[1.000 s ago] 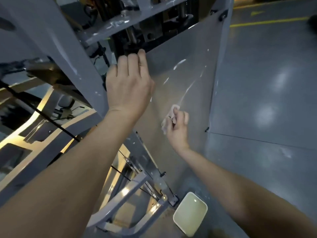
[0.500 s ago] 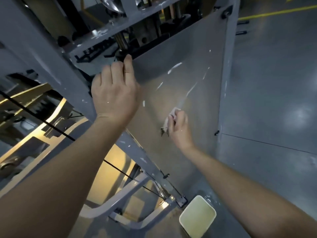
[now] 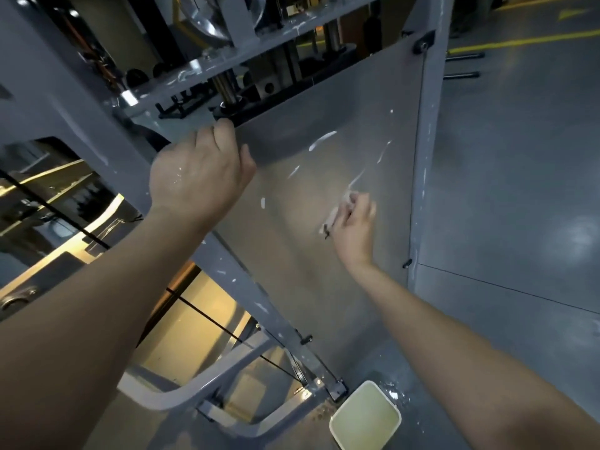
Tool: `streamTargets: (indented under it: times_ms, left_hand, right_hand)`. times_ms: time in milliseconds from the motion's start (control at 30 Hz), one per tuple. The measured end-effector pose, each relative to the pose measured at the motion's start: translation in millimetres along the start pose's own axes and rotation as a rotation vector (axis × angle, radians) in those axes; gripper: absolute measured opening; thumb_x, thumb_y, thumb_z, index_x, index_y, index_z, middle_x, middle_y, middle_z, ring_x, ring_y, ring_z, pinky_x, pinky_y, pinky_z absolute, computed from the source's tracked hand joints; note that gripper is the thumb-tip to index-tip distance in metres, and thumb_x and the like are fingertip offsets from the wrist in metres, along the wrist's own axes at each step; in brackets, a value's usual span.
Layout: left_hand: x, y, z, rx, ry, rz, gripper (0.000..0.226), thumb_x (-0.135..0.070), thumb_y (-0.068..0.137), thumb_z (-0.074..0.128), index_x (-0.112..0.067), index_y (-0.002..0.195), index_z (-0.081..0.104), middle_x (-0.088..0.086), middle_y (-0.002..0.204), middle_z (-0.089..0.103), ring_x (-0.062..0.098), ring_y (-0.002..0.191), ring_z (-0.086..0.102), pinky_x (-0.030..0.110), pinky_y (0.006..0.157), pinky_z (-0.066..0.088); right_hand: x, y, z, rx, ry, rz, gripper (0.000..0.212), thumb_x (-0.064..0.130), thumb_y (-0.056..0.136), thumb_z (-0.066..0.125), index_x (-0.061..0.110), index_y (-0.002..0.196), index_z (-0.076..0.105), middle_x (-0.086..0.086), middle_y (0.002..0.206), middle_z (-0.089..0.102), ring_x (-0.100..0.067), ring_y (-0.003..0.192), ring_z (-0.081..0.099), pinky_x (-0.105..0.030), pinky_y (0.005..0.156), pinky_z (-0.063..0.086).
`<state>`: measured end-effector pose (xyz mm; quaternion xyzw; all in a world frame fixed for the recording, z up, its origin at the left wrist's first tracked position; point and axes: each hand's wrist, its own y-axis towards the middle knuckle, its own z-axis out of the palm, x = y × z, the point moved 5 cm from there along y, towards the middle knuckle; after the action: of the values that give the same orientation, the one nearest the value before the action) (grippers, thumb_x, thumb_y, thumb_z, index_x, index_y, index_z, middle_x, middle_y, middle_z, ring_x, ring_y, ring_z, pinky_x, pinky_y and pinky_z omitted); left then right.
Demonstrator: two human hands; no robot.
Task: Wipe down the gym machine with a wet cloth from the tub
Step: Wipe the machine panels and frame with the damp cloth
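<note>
- A smooth, glossy grey floor (image 3: 519,190) shows patches of glare.
- Yellow painted lines (image 3: 506,43) cross its far end, and a thin dark seam (image 3: 503,287) runs nearer.
- A pale rectangular plastic tub with rounded corners (image 3: 350,401), holding yellowish liquid, stands just beside the grey metal gym machine frame's foot (image 3: 337,389).
- White splashes (image 3: 393,394) lie by the tub.

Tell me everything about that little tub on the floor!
The tub is small and rectangular with rounded corners and a whitish rim, plastic by the look. It stands upright and open on the grey floor, close by the machine's foot, holding pale yellowish liquid. White splashes lie beside it. Only the floor touches it.
</note>
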<state>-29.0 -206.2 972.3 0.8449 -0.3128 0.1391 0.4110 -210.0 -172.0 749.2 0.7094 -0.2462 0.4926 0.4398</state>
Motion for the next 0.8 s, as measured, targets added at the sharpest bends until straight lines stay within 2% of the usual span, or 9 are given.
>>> streamTargets:
  times_ms: [100, 200, 300, 367, 433, 533, 600, 667, 800]
  left_hand:
    - [1, -1, -2, -0.038, 0.018, 0.006, 0.040, -0.033, 0.107, 0.035, 0.000, 0.099, 0.056, 0.023, 0.080, 0.064, 0.038, 0.062, 0.061, 0.033, 0.048, 0.029]
    - [2, -1, -2, -0.106, 0.038, 0.002, 0.036, -0.029, 0.108, 0.037, -0.002, 0.092, 0.056, 0.019, 0.074, 0.063, 0.036, 0.057, 0.060, 0.031, 0.047, 0.027]
    - [3, -2, -4, -0.134, 0.065, 0.006, 0.033, -0.024, 0.110, 0.039, -0.006, 0.089, 0.057, 0.014, 0.071, 0.063, 0.034, 0.053, 0.058, 0.029, 0.047, 0.024]
    - [3, -2, -3, -0.152, 0.104, 0.013, 0.032, -0.023, 0.110, 0.039, -0.007, 0.089, 0.057, 0.011, 0.069, 0.062, 0.032, 0.053, 0.057, 0.028, 0.047, 0.023]
    - [4, -4, -2, -0.187, 0.128, 0.009, 0.031, -0.023, 0.110, 0.039, -0.008, 0.089, 0.057, 0.010, 0.069, 0.062, 0.031, 0.053, 0.058, 0.028, 0.047, 0.023]
    - [4, -4, -2, -0.212, 0.119, -0.006, 0.031, -0.023, 0.110, 0.039, -0.008, 0.091, 0.058, 0.009, 0.070, 0.063, 0.031, 0.056, 0.059, 0.029, 0.047, 0.023]
    - [4, -5, -3, -0.224, 0.142, -0.014, 0.031, -0.024, 0.109, 0.040, -0.009, 0.091, 0.060, 0.007, 0.070, 0.064, 0.029, 0.057, 0.060, 0.028, 0.047, 0.023]
    - [5, -6, -1, -0.231, 0.140, -0.017, 0.031, -0.025, 0.109, 0.039, -0.009, 0.093, 0.061, 0.007, 0.072, 0.065, 0.029, 0.058, 0.060, 0.028, 0.047, 0.023]
    - [4, -7, 1, -0.276, 0.182, -0.015, 0.031, -0.026, 0.109, 0.038, -0.013, 0.093, 0.061, 0.003, 0.073, 0.067, 0.026, 0.059, 0.062, 0.028, 0.049, 0.023]
  right_hand:
    - [23, -1, 0, -0.046, 0.047, 0.002, 0.012, 0.005, 0.099, 0.053, 0.004, 0.111, 0.052, -0.009, 0.107, 0.046, -0.033, 0.083, 0.055, -0.038, 0.073, 0.047]
    - [58, -47, 12, 0.281, -0.059, -0.382, 0.014, 0.019, 0.103, 0.051, 0.016, 0.115, 0.056, -0.010, 0.101, 0.051, -0.025, 0.078, 0.053, -0.037, 0.069, 0.049]
    - [87, -68, 21, 0.508, -0.135, -0.671, 0.019, 0.039, 0.102, 0.058, 0.021, 0.099, 0.061, -0.007, 0.088, 0.054, -0.025, 0.073, 0.049, -0.036, 0.062, 0.041]
    - [106, -57, 20, 0.454, -0.163, -0.746, 0.008, 0.019, 0.098, 0.064, 0.013, 0.102, 0.064, -0.009, 0.096, 0.054, -0.027, 0.072, 0.047, -0.035, 0.056, 0.043]
    - [115, -36, 16, 0.343, -0.101, -0.739, 0.013, 0.005, 0.092, 0.062, 0.008, 0.103, 0.066, -0.014, 0.101, 0.055, -0.033, 0.070, 0.053, -0.039, 0.050, 0.048]
    - [122, -38, 16, 0.296, -0.103, -0.806, 0.012, 0.008, 0.092, 0.054, 0.012, 0.103, 0.056, -0.016, 0.100, 0.054, -0.034, 0.068, 0.054, -0.040, 0.047, 0.049]
    - [109, -54, 21, 0.427, -0.167, -0.888, 0.006, 0.018, 0.104, 0.040, 0.017, 0.104, 0.047, -0.012, 0.102, 0.049, -0.037, 0.067, 0.053, -0.044, 0.047, 0.049]
    - [102, -57, 21, 0.487, -0.191, -0.931, 0.022, 0.030, 0.109, 0.027, 0.018, 0.104, 0.045, -0.005, 0.104, 0.042, -0.039, 0.066, 0.054, -0.048, 0.049, 0.051]
    - [124, -32, 16, 0.331, -0.099, -0.847, 0.009, 0.012, 0.097, 0.052, 0.018, 0.104, 0.050, -0.002, 0.105, 0.042, -0.035, 0.071, 0.059, -0.045, 0.054, 0.053]
